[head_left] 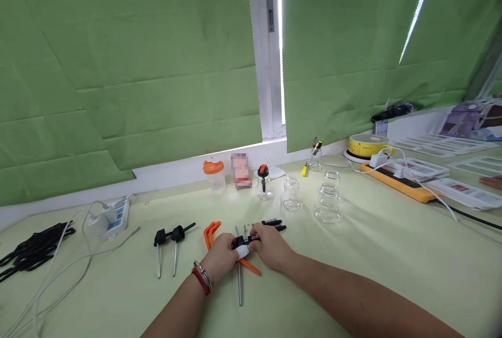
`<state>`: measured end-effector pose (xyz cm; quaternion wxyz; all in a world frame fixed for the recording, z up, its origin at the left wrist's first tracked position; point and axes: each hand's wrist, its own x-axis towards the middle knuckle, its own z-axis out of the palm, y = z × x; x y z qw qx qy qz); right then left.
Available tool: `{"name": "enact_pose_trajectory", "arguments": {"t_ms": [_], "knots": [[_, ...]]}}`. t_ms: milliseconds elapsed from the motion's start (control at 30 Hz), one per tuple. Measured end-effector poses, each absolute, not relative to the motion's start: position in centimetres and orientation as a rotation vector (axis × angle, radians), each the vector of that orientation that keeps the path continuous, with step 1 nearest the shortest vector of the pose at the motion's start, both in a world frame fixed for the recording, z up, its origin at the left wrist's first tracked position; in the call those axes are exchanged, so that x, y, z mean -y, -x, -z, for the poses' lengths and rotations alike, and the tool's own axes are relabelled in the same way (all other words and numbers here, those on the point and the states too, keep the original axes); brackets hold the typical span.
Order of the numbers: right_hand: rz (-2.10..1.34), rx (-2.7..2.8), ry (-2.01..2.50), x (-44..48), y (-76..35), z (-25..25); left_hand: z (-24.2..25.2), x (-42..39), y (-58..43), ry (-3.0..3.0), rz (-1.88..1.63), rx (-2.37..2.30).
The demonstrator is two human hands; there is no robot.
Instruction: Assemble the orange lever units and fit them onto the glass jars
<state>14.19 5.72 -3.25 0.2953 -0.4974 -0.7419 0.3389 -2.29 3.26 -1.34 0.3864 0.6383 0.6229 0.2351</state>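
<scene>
My left hand (223,257) and my right hand (271,246) meet over a small black pump part (240,242) with a grey tube (239,283) hanging toward me. Both hands are closed around this part, the left also pinching something white. An orange lever (250,267) lies just under them. Two more black pump heads with grey tubes (167,241) lie to the left, two orange levers (210,233) sit by my left hand, and black springs or small parts (274,224) lie behind my right hand.
Clear glass jars (328,202) stand beyond the hands, with an orange-lidded cup (214,174) and a jar fitted with a pump (264,183) by the wall. A power strip (113,215) with white cables lies left, black parts (35,246) far left, an orange strip (396,181) right.
</scene>
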Motion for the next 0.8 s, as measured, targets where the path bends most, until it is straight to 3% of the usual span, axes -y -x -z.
{"name": "enact_pose_trajectory", "arguments": {"t_ms": [800], "knots": [[-0.865,2.003,1.299,-5.69,-14.38,3.04,1.45,-3.33,2.38,-1.59,-0.601,-1.58]]}}
